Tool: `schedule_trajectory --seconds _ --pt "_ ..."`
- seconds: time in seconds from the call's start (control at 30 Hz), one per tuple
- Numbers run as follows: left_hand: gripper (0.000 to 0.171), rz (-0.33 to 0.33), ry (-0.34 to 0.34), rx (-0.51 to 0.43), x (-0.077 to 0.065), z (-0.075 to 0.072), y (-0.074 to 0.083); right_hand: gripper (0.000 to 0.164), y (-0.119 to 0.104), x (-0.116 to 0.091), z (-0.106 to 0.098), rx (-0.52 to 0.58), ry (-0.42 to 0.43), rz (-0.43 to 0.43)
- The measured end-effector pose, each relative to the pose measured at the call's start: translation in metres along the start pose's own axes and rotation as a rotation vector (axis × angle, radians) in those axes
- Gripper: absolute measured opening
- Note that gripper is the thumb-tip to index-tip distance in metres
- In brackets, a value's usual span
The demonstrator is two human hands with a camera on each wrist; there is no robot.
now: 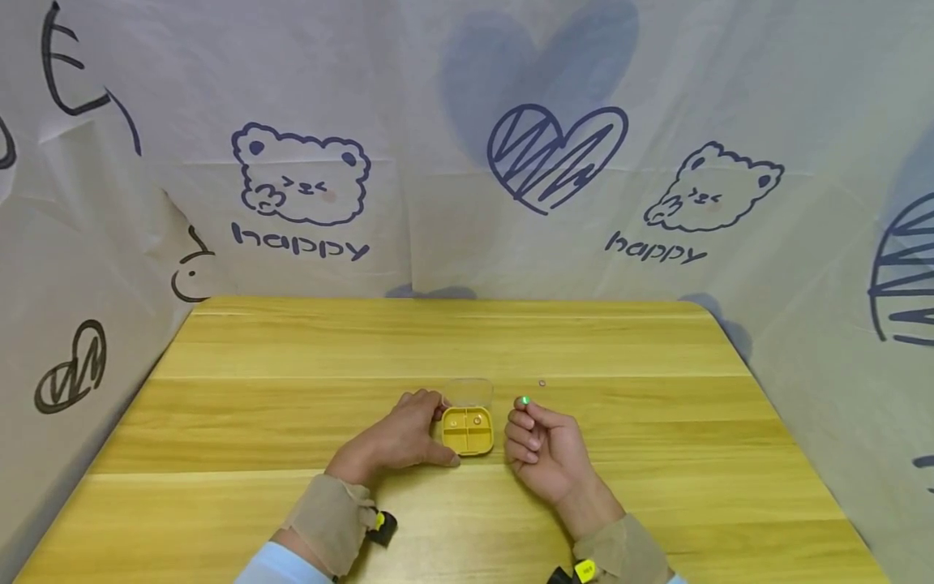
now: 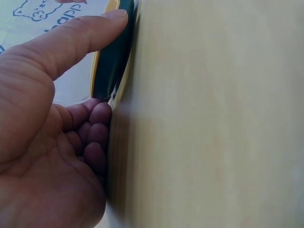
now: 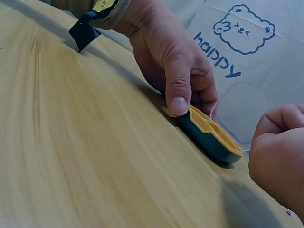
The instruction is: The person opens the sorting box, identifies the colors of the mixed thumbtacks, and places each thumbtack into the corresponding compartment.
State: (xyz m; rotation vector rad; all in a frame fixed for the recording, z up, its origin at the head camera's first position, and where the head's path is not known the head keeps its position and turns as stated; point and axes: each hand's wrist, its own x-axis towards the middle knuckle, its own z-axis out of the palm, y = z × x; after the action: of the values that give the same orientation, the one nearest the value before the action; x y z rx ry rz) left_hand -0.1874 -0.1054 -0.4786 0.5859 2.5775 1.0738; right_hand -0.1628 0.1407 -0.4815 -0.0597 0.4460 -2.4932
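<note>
A small pill box (image 1: 468, 452) with a yellow, four-part inside and a dark green outer shell (image 3: 204, 142) stands on the table. Its clear lid (image 1: 469, 392) is raised at the back. My left hand (image 1: 401, 434) grips the box from its left, thumb at the front edge and fingers round the back left corner. Tiny round pieces lie in the back left and back right compartments. Right of the box, my right hand (image 1: 550, 454) is held palm up, pinching a tiny shiny green piece (image 1: 525, 400) between thumb and forefinger; its exact kind is unclear.
A tiny ring-like piece (image 1: 542, 383) lies on the wooden table (image 1: 292, 341) beyond my right hand. A white cloth (image 1: 438, 195) with drawn bears and hearts hangs behind the table and along its sides.
</note>
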Motion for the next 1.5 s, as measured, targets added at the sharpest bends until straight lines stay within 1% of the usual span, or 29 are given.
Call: schedule_trajectory --seconds 0.5,0.7,0.8,0.97,1.07,1.17,1.27,1.4,1.5 --pt "0.068 0.004 0.013 0.005 0.001 0.001 0.0 0.02 0.001 0.0 -0.002 0.015 0.005 -0.008" --pt "0.067 -0.004 0.009 0.005 0.001 -0.001 0.002 0.021 0.0 0.0 -0.001 0.014 0.008 -0.01" --pt "0.067 -0.007 0.006 0.006 0.001 -0.002 0.002 0.022 0.0 0.0 0.0 0.002 0.008 -0.006" --pt "0.067 -0.008 0.003 0.005 0.0 -0.002 0.002 0.022 -0.001 0.0 0.002 -0.047 0.015 -0.003" --pt "0.067 -0.007 0.006 0.007 0.0 -0.002 0.002 0.02 -0.001 0.001 0.003 -0.092 0.04 -0.003" --pt "0.067 -0.005 0.011 0.003 0.0 -0.001 0.002 0.017 -0.001 0.003 0.005 -0.182 0.116 -0.01" --pt "0.066 -0.005 0.016 0.001 0.001 0.0 0.002 0.016 0.0 0.006 0.008 -0.354 0.229 -0.021" --pt "0.067 0.003 0.028 0.0 0.001 0.002 0.001 0.02 0.006 0.013 0.011 -0.676 0.37 -0.043" --pt "0.067 0.009 0.035 0.011 0.001 0.003 0.0 0.02 0.012 0.019 0.013 -0.945 0.426 -0.063"
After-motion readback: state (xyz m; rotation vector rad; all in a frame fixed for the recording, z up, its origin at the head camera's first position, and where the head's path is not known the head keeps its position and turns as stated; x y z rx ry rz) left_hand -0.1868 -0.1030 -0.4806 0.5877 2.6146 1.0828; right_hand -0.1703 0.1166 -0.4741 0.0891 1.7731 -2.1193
